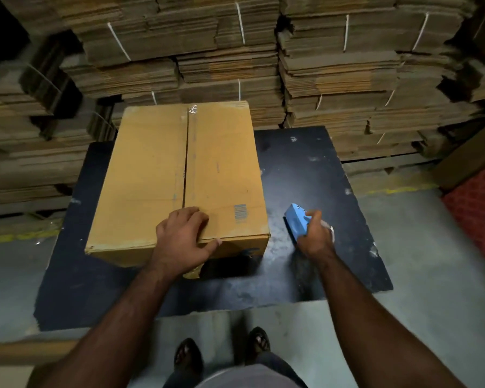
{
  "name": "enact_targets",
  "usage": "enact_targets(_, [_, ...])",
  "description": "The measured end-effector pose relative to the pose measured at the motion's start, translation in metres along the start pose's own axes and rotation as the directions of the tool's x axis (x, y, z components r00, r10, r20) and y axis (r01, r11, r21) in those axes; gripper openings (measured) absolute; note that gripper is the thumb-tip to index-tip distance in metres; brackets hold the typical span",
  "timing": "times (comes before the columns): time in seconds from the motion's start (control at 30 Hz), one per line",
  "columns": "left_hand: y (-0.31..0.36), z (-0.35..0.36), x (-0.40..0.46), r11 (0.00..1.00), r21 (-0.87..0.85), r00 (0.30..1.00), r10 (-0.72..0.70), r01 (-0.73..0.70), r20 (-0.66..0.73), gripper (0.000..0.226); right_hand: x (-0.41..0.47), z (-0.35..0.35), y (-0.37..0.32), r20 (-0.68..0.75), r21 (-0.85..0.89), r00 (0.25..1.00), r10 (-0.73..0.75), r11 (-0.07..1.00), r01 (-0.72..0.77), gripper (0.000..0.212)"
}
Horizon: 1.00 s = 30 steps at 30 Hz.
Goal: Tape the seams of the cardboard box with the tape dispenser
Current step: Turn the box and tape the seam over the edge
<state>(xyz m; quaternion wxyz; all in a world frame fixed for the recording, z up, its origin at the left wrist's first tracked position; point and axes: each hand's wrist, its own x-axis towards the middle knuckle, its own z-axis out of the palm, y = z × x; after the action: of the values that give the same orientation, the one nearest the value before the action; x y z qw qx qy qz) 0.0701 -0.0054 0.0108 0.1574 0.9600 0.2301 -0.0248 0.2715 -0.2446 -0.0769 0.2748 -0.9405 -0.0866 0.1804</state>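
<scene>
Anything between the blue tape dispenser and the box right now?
Nothing: head view shows bare black tabletop between tape dispenser, gripped by right hand, and cardboard box.

You had a matt brown cardboard box (179, 177), a smooth blue plastic tape dispenser (296, 219), and a scuffed, faintly glossy black tabletop (305, 169).

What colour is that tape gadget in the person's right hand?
Light blue. The tape dispenser, gripped by the right hand, shows clearly in the head view.
</scene>
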Motion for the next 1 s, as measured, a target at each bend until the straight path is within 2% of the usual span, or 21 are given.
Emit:
enact_targets(0.07, [0.011,-0.004,0.002,0.995,-0.096,0.999,0.013,-0.017,-0.047,0.068,0.002,-0.022,-0.006,0.003,0.231,1.0,-0.004,0.973,0.003,0.057])
enact_targets(0.17, [0.04,-0.021,0.013,0.906,-0.424,0.997,-0.039,0.008,-0.063,0.042,0.001,-0.066,-0.018,-0.029,0.408,0.996,-0.08,0.909,0.085,0.055])
enact_targets(0.27, [0.074,-0.045,0.029,0.667,-0.735,0.992,-0.089,0.123,0.086,0.032,-0.013,-0.113,-0.046,-0.072,0.428,0.979,-0.193,0.88,0.205,0.048])
enact_targets(0.37, [0.106,-0.07,0.04,0.369,-0.909,0.98,-0.04,0.194,0.193,0.039,-0.047,-0.148,-0.091,-0.064,0.381,0.94,-0.336,0.862,0.335,0.05])
enact_targets(0.47, [0.128,-0.098,0.043,0.22,-0.95,0.974,-0.006,0.223,0.227,0.047,-0.081,-0.158,-0.125,0.018,0.322,0.878,-0.478,0.834,0.448,0.062])
enact_targets(0.53, [0.123,-0.116,0.038,0.15,-0.969,0.979,0.006,0.199,0.202,0.045,-0.1,-0.154,-0.148,0.023,0.202,0.843,-0.537,0.828,0.522,0.064])
enact_targets(0.67, [0.092,-0.136,0.022,0.104,-0.973,0.978,-0.058,0.208,0.202,0.042,-0.115,-0.134,-0.178,0.039,-0.009,0.826,-0.562,0.827,0.563,0.064])
enact_targets(0.8, [0.05,-0.144,0.0,0.026,-0.973,0.958,-0.186,0.228,0.219,0.035,-0.128,-0.107,-0.2,0.11,0.003,0.814,-0.57,0.82,0.573,0.065])
enact_targets(1.0, [-0.002,-0.159,-0.035,-0.036,-0.977,0.945,-0.248,0.212,0.214,0.019,-0.149,-0.073,-0.234,0.152,-0.003,0.769,-0.621,0.778,0.629,0.064])
